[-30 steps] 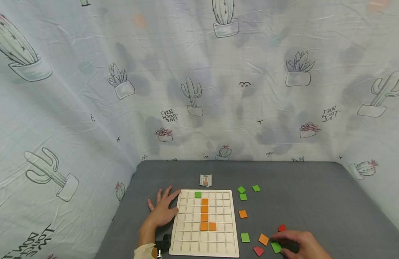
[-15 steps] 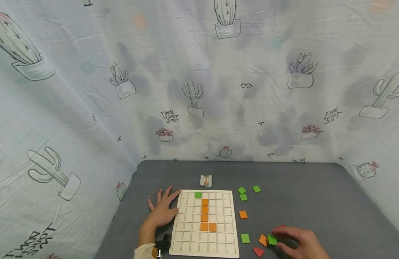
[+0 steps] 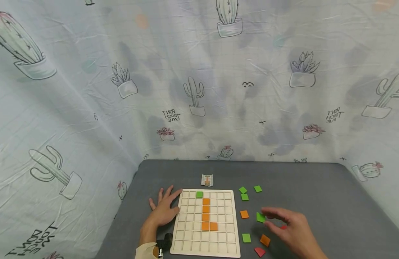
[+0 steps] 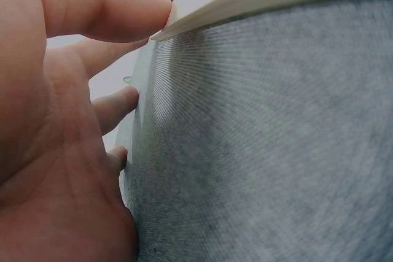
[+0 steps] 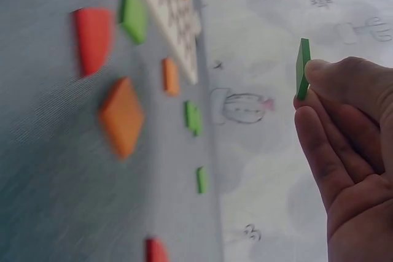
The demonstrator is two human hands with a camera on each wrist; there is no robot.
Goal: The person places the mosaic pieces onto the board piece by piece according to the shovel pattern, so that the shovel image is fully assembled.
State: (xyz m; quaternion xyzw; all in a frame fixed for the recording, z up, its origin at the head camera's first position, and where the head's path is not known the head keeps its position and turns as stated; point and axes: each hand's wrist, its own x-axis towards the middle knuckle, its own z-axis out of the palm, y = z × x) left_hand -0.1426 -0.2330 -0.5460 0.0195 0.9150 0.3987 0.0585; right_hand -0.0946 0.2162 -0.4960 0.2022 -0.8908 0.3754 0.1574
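A pale wooden board (image 3: pixel 193 246) with a grid of square cells lies on the grey table. One green tile (image 3: pixel 199 194) sits in its top row, and several orange tiles (image 3: pixel 205 209) form a column with one more beside its foot. My left hand (image 3: pixel 162 212) rests at the board's left edge, thumb and index finger touching the rim, other fingers spread. Off the table, my right hand (image 3: pixel 288 225) pinches a green square tile (image 5: pixel 303 69) between thumb and fingers, to the right of the board.
Right of the board lie several loose green tiles (image 3: pixel 246 238), orange tiles (image 3: pixel 265 240) and red rounded pieces (image 3: pixel 259 251). A small printed card (image 3: pixel 207 180) is behind the board. A cactus-print cloth (image 3: pixel 199 144) hangs around the table.
My right hand has picked up the green tile from beside the orange one and carried it up, away from me and leftward. The left hand stays at the board's edge.
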